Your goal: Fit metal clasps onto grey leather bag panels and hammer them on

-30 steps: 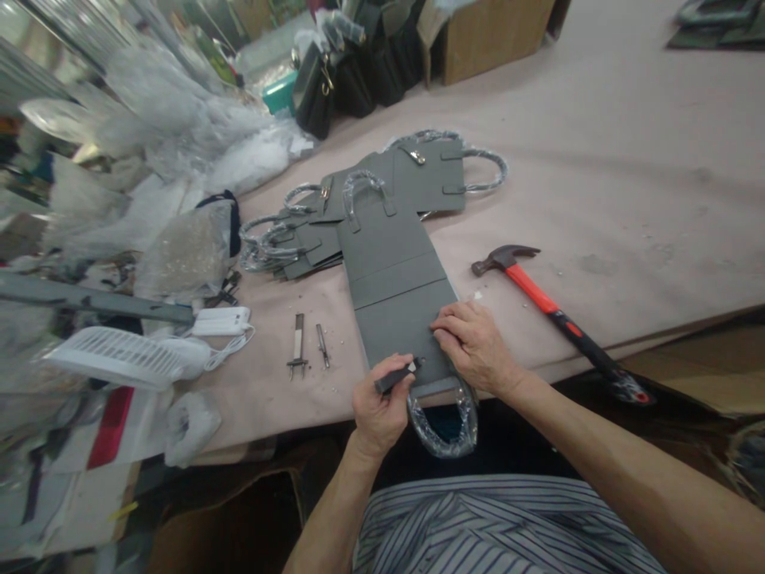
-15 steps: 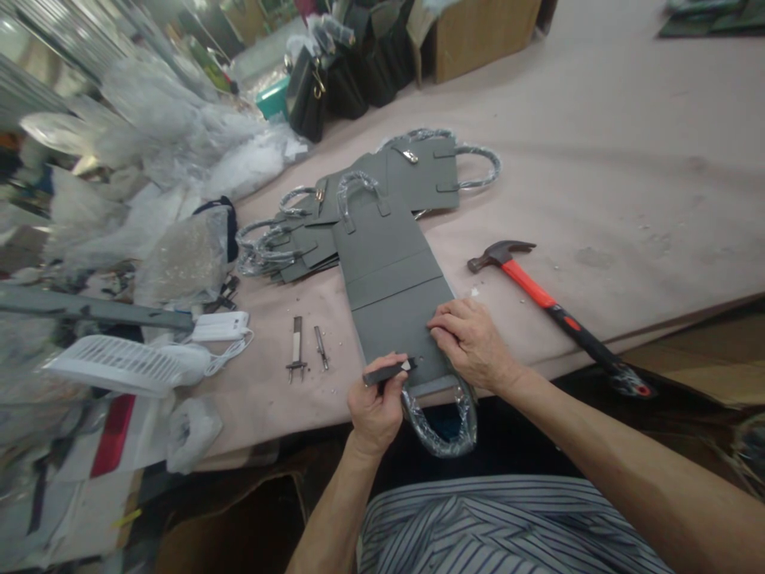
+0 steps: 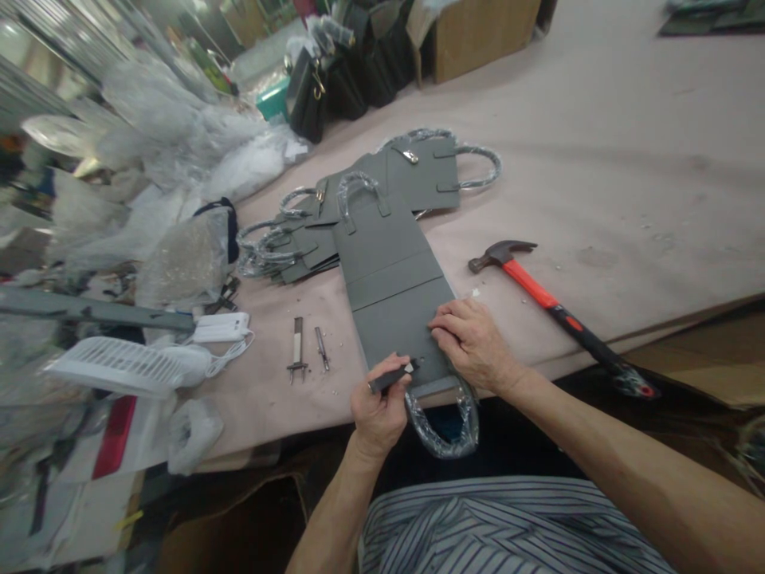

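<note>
A flat grey bag panel lies lengthwise before me, one plastic-wrapped handle at its far end and another wrapped handle hanging over the table edge. Between the thumb and fingers of my left hand is a short dark strap with a pale spot near its tip. The strap points at small holes in the panel's near part. My right hand rests on the panel's right edge, its fingers bent and pressed together; whatever may be inside them is hidden.
A claw hammer lies to the right. Left of the panel are a forked punch and a small metal tool. More grey bag pieces are stacked behind. Clear plastic bags and a white fan-like device crowd the left.
My left hand has shifted slightly to the right with the dark strap, bringing its tip nearer the holes. My right hand and the panel have hardly moved.
</note>
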A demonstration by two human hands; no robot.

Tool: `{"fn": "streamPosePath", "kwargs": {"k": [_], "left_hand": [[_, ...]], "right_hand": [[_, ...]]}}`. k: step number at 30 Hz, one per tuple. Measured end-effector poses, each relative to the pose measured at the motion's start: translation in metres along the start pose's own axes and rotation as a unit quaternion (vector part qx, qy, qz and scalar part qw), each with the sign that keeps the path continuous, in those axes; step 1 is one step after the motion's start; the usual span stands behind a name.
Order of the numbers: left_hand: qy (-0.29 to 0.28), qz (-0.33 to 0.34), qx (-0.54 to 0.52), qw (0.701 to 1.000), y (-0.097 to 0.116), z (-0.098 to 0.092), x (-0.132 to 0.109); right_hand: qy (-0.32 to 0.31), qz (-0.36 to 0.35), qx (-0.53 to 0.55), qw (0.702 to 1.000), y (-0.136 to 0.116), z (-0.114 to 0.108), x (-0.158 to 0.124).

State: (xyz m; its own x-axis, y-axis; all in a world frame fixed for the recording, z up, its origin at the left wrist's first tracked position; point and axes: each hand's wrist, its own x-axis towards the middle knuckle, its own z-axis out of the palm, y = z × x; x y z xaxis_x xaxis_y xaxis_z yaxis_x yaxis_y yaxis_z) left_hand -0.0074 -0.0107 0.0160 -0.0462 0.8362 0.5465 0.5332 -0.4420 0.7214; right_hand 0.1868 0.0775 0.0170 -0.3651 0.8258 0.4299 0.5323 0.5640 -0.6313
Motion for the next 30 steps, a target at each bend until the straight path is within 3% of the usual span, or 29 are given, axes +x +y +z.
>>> {"fn": "streamPosePath", "kwargs": {"k": [8, 19, 30], "left_hand": [[0.011, -0.014, -0.014, 1.000, -0.001, 0.004, 0.002], [-0.010, 0.029, 0.022, 0.999, 0.001, 0.004, 0.005], [0.028, 0.051, 0.087, 0.995, 0.005, 0.012, -0.002]], "right_hand": [[0.001, 0.000, -0.004, 1.000, 0.001, 0.001, -0.001], [0.001, -0.004, -0.007, 1.000, -0.001, 0.000, 0.001], [-0.002, 0.005, 0.004, 1.000, -0.002, 0.000, 0.000]]}}
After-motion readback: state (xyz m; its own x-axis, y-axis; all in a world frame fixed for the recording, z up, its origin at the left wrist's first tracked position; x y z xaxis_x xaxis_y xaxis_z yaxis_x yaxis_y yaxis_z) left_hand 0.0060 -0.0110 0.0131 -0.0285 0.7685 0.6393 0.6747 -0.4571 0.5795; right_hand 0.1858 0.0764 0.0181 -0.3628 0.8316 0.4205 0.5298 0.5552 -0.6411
